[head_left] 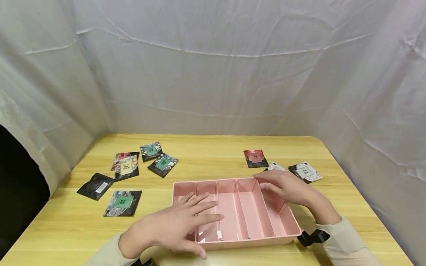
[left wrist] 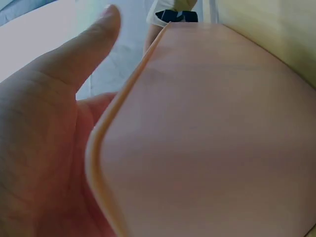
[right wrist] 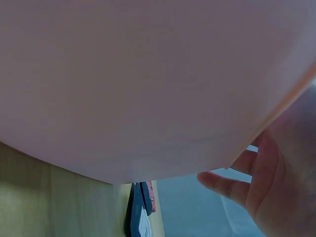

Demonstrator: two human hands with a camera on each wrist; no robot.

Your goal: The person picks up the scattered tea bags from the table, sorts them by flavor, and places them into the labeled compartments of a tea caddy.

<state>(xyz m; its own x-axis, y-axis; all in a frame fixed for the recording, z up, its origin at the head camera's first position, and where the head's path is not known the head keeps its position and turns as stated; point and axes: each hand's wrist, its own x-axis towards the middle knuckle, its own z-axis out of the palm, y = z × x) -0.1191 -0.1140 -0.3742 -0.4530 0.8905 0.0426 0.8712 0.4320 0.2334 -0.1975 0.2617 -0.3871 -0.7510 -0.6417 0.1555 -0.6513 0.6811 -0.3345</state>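
Note:
A pink tray [head_left: 254, 242] with long compartments lies on the table in the head view. My left hand [head_left: 179, 225] is spread above its left part, fingers over the compartments and thumb beyond the front rim. In the left wrist view, the left thumb [left wrist: 74, 64] stands away from the tray rim [left wrist: 116, 108]. At the tray's back right corner, my right hand [head_left: 289, 186] holds the rim, thumb inside. The right wrist view shows fingers [right wrist: 224, 185] bent over the far corner, outside the tray wall [right wrist: 148, 98]; the wall hides the thumb there.
On the left lie several flat sachets, among them a green-labelled one [head_left: 123, 202], a yellow-labelled one [head_left: 126, 168] and one with a barcode [head_left: 96, 186]. Behind the tray on the right are a red sachet [head_left: 255, 158] and white ones [head_left: 305, 172]. White curtains [head_left: 216, 85] surround the table [head_left: 206, 159].

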